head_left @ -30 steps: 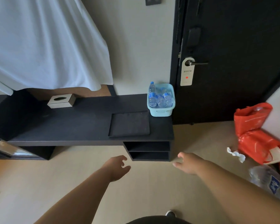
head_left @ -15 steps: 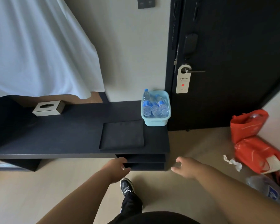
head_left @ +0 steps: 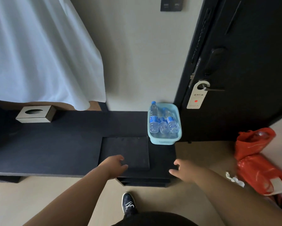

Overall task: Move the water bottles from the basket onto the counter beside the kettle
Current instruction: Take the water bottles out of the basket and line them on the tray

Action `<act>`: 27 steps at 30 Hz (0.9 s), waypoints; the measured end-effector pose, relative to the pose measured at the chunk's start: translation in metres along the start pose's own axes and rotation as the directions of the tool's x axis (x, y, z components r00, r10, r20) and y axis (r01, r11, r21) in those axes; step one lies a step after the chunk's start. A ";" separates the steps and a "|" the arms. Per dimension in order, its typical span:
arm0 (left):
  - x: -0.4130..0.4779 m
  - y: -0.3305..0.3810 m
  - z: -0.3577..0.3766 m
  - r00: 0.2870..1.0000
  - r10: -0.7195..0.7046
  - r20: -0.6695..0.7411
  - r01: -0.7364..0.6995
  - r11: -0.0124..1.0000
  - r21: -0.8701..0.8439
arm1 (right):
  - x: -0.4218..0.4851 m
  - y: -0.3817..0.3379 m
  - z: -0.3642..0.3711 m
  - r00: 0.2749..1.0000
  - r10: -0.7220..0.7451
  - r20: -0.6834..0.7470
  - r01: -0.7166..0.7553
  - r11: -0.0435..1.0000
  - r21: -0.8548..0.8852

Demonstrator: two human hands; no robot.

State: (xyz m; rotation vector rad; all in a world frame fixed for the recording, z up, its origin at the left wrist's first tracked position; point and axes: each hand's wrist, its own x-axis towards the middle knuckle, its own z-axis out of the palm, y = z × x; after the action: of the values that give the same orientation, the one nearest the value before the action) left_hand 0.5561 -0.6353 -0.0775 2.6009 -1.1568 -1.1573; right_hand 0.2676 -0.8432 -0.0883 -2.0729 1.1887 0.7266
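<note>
Pale-blue plastic basket (head_left: 164, 141) at one o'clock on the black desk (head_left: 55, 144) holds three clear blue-labelled water bottles (head_left: 163, 123). My left hand (head_left: 115, 166) and right hand (head_left: 184, 171) hover relaxed, empty: the approach, I judge. Next I'd reach in and grip one.

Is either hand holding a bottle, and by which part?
Nothing is held. Left hand and right hand are empty; the clear plastic water bottles lie in the light-blue plastic basket.

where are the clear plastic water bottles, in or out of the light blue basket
In: three water bottles lean inside the basket.
</note>
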 end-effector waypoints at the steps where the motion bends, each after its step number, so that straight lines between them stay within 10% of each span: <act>1: 0.010 -0.003 -0.009 1.000 0.004 0.006 -0.004 1.000 0.008 | 0.008 -0.008 -0.007 1.000 0.004 0.003 -0.004 1.000 0.001; 27: 0.187 0.069 -0.071 0.994 -0.021 0.109 0.019 1.000 0.023 | 0.160 -0.018 -0.122 0.995 -0.048 0.085 0.049 0.999 -0.012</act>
State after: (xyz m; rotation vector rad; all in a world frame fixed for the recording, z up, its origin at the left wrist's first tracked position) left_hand 0.6422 -0.8245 -0.1182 2.6009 -1.1722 -1.3130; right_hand 0.3719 -1.0132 -0.1206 -2.0543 1.0858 0.7943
